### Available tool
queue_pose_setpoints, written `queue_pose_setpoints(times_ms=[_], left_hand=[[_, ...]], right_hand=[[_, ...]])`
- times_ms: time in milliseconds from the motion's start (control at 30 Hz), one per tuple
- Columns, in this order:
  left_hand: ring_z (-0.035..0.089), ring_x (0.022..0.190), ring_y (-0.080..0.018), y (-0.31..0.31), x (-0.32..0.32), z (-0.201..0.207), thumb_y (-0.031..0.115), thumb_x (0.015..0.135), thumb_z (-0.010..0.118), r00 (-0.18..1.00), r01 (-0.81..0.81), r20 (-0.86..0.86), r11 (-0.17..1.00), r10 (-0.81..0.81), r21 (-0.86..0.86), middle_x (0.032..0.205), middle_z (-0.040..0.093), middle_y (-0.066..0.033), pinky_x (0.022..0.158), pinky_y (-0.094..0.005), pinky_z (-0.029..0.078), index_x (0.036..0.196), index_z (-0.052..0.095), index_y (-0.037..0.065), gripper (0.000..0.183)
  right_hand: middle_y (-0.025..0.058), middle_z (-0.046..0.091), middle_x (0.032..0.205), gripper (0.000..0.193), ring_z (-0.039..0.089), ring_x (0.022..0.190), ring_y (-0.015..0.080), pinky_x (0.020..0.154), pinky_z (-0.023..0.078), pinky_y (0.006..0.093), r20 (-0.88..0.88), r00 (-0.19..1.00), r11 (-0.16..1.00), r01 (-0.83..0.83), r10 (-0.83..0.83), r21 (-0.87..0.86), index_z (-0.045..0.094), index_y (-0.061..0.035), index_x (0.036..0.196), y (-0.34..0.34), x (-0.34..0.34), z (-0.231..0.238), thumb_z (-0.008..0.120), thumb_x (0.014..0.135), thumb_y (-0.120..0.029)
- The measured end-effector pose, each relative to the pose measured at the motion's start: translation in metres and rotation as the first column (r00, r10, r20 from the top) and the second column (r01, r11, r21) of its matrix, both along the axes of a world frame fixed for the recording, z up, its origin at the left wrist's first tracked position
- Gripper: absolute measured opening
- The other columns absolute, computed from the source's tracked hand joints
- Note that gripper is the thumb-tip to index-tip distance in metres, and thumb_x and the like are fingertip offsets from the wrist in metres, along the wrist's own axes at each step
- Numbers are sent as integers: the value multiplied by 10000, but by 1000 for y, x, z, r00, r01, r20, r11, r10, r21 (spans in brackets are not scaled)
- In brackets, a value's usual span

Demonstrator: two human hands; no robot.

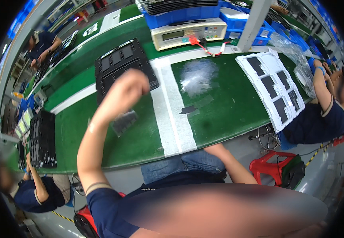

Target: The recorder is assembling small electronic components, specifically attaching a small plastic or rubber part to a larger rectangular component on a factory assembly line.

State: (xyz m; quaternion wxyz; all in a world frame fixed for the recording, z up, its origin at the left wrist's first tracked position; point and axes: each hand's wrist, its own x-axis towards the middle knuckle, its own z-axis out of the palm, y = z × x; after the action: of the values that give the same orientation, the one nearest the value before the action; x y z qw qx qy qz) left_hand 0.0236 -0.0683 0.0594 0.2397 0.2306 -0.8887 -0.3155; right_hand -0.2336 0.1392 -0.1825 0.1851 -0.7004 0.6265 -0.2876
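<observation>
My left hand is raised over the near side of a black tray, fingers curled in and blurred. Whatever it may hold is hidden. Dark flat rectangular pieces sit in the tray's slots. Beside my left forearm lies a thin dark piece with a shiny clear edge. Low at the table's front edge, above my lap, is my right hand; its fingers are mostly hidden. A small dark strip with clear film lies right of the white band, near a heap of clear plastic film.
A white tray with black parts stands on the right of the green table. At the back are a bench meter with red leads, blue bins and a grey post. Co-workers sit left and right; a red stool stands below.
</observation>
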Motion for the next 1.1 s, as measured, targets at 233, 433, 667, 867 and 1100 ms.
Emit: queue_pose_setpoints(times_ms=[233, 433, 667, 867, 1100], left_hand=[[547, 926, -298, 175, 39, -77, -27, 741, 500, 757, 559, 137, 742, -639, 370, 933, 554, -142, 802, -373, 463, 899, 541, -14, 163], [498, 1096, -336, 157, 74, -222, 63, 827, 508, 714, -77, 700, 994, 4, 73, 1154, 528, -168, 922, -396, 423, 1124, 525, 29, 299], [496, 1101, -336, 130, 88, -225, 73, 831, 510, 675, -337, 656, 932, 338, -135, 1161, 526, -169, 927, -397, 418, 1134, 521, 29, 306], [495, 1105, -336, 97, 89, -216, 82, 835, 511, 678, -402, 597, 896, 429, -187, 1167, 524, -170, 931, -398, 415, 1143, 518, 29, 312], [493, 1110, -337, 104, 110, -218, 92, 839, 513, 656, -458, 591, 870, 470, -183, 1174, 522, -171, 936, -398, 411, 1153, 514, 30, 320]], right_hand=[[174, 594, 1074, 296, 557, 990, 342, 869, 424, 427, -129, 943, 945, 283, -305, -166, 599, -38, 1067, -40, -26, -21, 593, 814, -192], [173, 594, 1076, 308, 556, 993, 339, 870, 422, 427, -190, 931, 935, 265, -312, -237, 591, -34, 1077, -39, -34, -27, 594, 815, -197], [172, 594, 1078, 322, 554, 996, 335, 872, 420, 426, -193, 978, 996, -83, 76, -28, 583, -30, 1089, -19, -34, -38, 595, 816, -202], [157, 601, 1063, 342, 559, 993, 309, 875, 423, 403, 442, 894, 533, -412, 79, 739, 572, -33, 1090, -2, -32, -18, 589, 825, -249], [164, 618, 1029, 339, 580, 944, 335, 827, 457, 409, -170, 978, 908, 43, -124, -418, 585, -32, 1081, -21, -6, -9, 605, 799, -219]])
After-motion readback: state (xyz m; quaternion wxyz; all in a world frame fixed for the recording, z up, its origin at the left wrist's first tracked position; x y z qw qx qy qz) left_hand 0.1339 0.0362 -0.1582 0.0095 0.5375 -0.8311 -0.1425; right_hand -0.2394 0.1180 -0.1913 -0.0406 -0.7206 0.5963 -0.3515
